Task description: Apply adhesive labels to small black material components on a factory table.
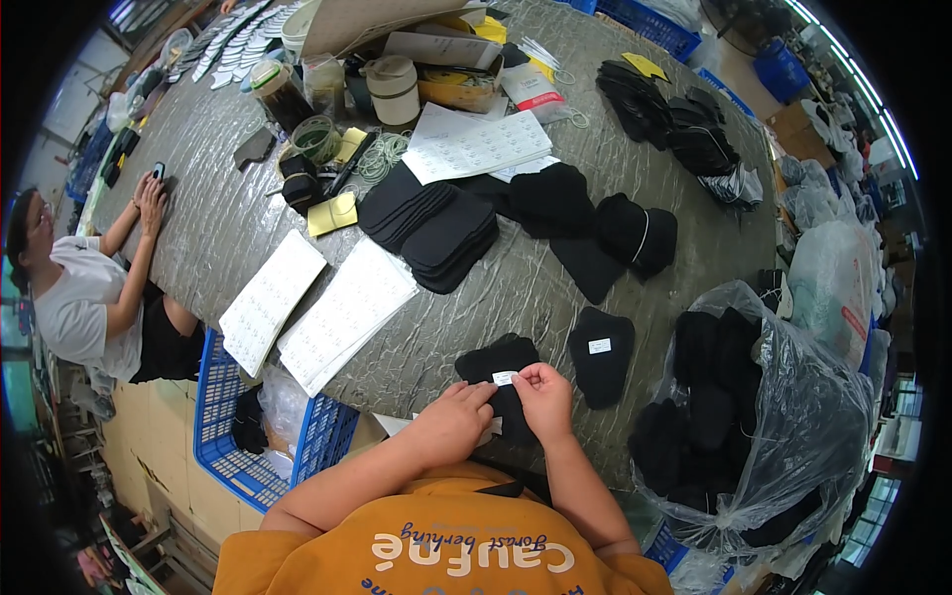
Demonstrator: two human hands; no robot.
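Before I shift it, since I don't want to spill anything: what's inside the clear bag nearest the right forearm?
Black pieces are visible in the bag. Anything beneath the uppermost ones is covered, so I can't tell.

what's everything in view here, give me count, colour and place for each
labels: at least two, white, on the front black pieces
front black pieces: at least two, black, near table edge
fanned pile: one, black, mid-table
tied bundles: at least two, black, mid-right and far right
printed sheets: several stacks, white, left and centre
tub: one, off-white, far side
jar: one, dark contents, left of tub
string: one tangle, pale green, mid-table
clear bag: one, transparent, right, black items inside
baskets: several, blue, around table
table: one, grey-brown, centre
co-worker: one, white top, left
background clutter: uncountable, mixed, edges
shirt: one, orange, bottom
left fingers: one set, bare, beside a label
right fingers: one set, bare, at that label
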